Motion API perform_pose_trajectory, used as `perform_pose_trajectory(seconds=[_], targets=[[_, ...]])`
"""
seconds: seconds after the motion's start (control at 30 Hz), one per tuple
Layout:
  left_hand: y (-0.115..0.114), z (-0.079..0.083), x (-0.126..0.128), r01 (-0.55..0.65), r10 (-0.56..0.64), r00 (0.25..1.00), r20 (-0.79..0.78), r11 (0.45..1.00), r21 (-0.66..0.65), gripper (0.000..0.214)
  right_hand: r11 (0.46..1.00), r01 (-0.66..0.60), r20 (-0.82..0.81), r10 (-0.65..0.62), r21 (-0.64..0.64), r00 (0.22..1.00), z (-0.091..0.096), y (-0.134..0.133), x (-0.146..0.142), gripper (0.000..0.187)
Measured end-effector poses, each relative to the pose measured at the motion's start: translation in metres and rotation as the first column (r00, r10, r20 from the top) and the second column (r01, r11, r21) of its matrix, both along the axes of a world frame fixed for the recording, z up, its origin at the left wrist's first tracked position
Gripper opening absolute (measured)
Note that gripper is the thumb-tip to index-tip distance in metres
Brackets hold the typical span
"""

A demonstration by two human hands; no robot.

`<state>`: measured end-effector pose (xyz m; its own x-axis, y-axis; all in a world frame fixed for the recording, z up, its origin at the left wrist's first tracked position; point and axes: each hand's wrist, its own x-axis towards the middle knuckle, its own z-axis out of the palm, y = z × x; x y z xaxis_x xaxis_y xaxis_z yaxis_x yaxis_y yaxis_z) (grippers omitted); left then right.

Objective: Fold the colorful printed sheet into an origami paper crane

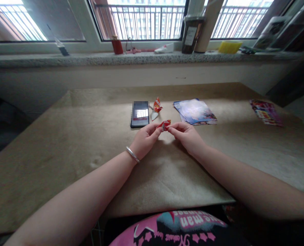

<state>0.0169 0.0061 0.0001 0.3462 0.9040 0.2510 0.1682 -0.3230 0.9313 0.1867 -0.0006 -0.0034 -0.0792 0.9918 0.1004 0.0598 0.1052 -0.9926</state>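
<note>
A small folded piece of red patterned paper [164, 124] is pinched between both hands above the brown table [72, 143]. My left hand [146, 139], with a silver bangle on the wrist, grips its left end with closed fingers. My right hand [186, 135] grips its right end the same way. Just behind them a finished red and white folded paper figure [156, 107] stands on the table beside a dark phone [140, 114] lying flat.
A stack of coloured paper sheets [195, 112] lies to the right of the phone. Another printed sheet [266, 112] is near the table's right edge. The stone windowsill [90, 58] behind holds a red cup [117, 45], a dark jar [191, 36] and a yellow object [230, 46].
</note>
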Motion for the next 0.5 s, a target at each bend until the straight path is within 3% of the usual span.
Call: perform_pose_trajectory(seconds=[0.27, 0.5], targets=[[0.004, -0.003, -0.002, -0.041, 0.041, 0.999, -0.005, 0.994, -0.101, 0.037, 0.996, -0.009, -0.038, 0.005, -0.092, 0.999, 0.004, 0.0, -0.001, 0.025], [0.009, -0.013, -0.006, -0.01, 0.022, 0.998, 0.06, 0.979, -0.205, 0.041, 0.997, 0.002, -0.048, -0.005, -0.071, 0.999, 0.004, -0.002, 0.002, 0.025]])
